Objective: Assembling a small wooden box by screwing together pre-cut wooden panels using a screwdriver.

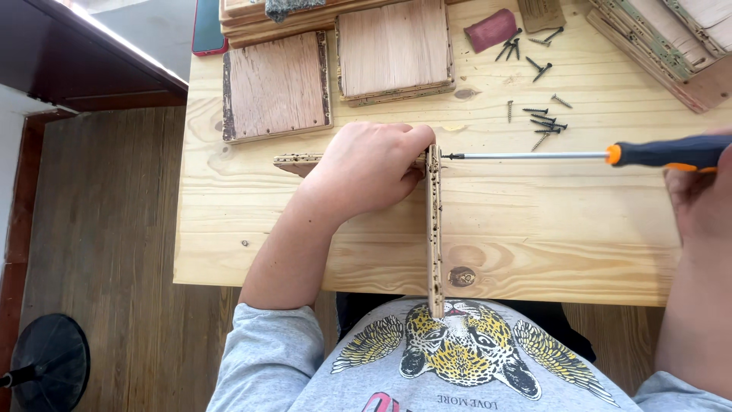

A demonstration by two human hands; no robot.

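Note:
My left hand [370, 168] grips two thin plywood pieces set on edge in an L on the wooden table [534, 229]. One piece [435, 229] runs toward my chest; the other [297, 161] sticks out to the left under my palm. My right hand [705, 202] holds a long screwdriver [534, 156] by its black and orange handle [667, 152]. The shaft lies level, and its tip meets a dark screw [452, 156] at the corner joint.
Loose dark screws [543, 122] lie beside the shaft, with more [526, 49] farther back. Square plywood panels [276, 85] [394, 49] and stacked boards [671, 38] fill the far side. A red pad [490, 29] and a phone [207, 27] rest near the back edge.

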